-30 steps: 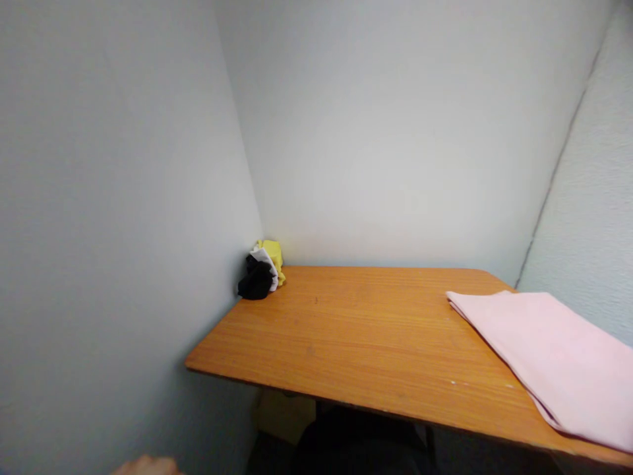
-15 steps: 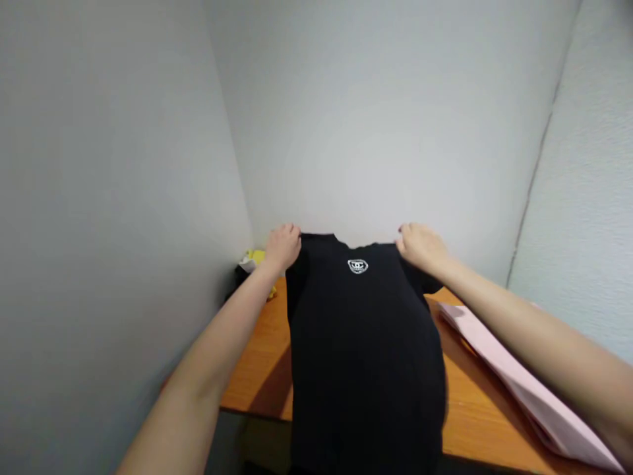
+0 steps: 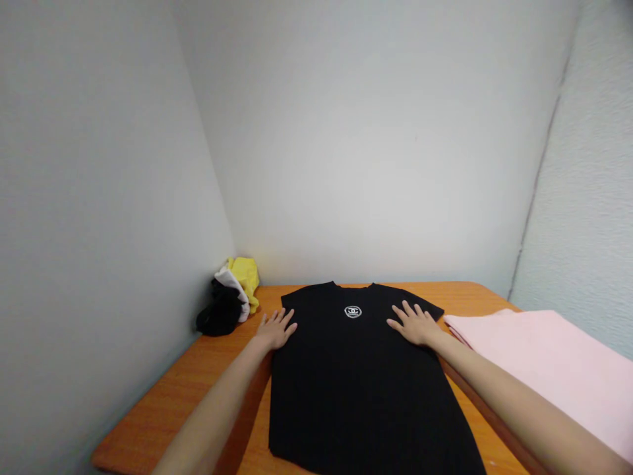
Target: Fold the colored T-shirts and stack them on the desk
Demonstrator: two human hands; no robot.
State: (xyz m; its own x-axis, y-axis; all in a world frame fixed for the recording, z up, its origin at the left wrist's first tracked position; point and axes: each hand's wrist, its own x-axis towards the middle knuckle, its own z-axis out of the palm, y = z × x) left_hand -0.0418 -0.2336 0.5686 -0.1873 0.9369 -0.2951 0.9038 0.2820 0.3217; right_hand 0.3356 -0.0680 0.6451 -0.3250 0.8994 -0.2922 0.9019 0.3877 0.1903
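A black T-shirt with a round white emblem on its chest lies spread over the wooden table, collar toward the back wall. My left hand rests with spread fingers on the shirt's left edge, just below the sleeve. On the opposite side, my right hand lies flat near the right sleeve, fingers apart. Neither hand grips the cloth. The shirt's lower hem runs partly out of view at the bottom.
Crumpled black, white and yellow clothes are heaped at the back left against the wall. Pink folded cloth lies on the table's right side, partly beneath my right forearm. Walls stand behind and on both sides.
The T-shirt, held up by its shoulders before, has come down flat on the table. Both hands have let go of the shoulders and moved lower, palms onto the fabric.
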